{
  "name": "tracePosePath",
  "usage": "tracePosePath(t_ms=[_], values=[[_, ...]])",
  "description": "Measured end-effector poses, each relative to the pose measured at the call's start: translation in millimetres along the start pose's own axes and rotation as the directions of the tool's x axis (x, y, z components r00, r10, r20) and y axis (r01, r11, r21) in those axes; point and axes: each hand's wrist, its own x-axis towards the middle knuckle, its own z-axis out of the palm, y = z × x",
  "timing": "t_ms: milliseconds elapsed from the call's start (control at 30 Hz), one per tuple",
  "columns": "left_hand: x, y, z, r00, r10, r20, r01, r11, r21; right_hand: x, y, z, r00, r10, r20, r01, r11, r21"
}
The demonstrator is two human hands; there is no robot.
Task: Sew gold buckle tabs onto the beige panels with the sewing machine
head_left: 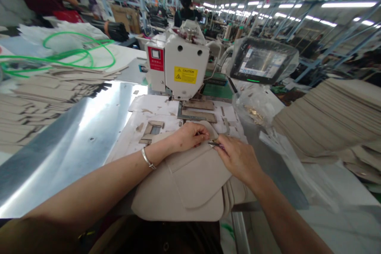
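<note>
A stack of beige, leather-like panels (178, 206) lies in front of me at the sewing machine's near edge. The top beige panel (196, 182) has a rounded flap and a stitched line. My left hand (190, 135), with a bangle at the wrist, pinches near its upper edge; the fingertips partly hide what is between them. In my right hand (235, 154) is a small pair of thread snips (218, 145), mostly covered by the fingers. Their tips point left, close to the left fingertips and the panel.
The sewing machine head (186, 63) stands just beyond, over a white template (133, 127). A control screen (263, 61) is at its right. Beige pieces are piled left (38, 99) and right (333, 115). A plastic bag of brass-coloured parts (254, 113) lies right. People work farther back.
</note>
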Motion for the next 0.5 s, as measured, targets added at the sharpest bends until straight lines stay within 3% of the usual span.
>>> tracePosePath(t_ms=[133,233,300,400,500], values=[[-3,-1,-6.3,0.997,-0.056,-0.048,0.055,0.998,-0.028,0,10,6,1.0,0.014,-0.018,-0.011,0.984,0.179],[-18,-2,-29.4,0.992,-0.046,-0.122,0.059,0.992,0.108,-1,30,14,0.987,0.15,-0.057,-0.106,0.873,0.475],[-37,-3,-50.6,0.991,-0.021,-0.134,0.051,0.972,0.23,-4,44,18,0.968,0.25,-0.034,-0.19,0.809,0.556],[-74,0,-76.7,0.998,-0.051,-0.024,0.056,0.932,0.357,-6,60,23,0.934,0.353,0.057,-0.334,0.804,0.491],[-106,6,-83.3,0.985,-0.137,0.107,0.083,0.909,0.408,-6,65,25,0.911,0.381,0.155,-0.407,0.782,0.473]])
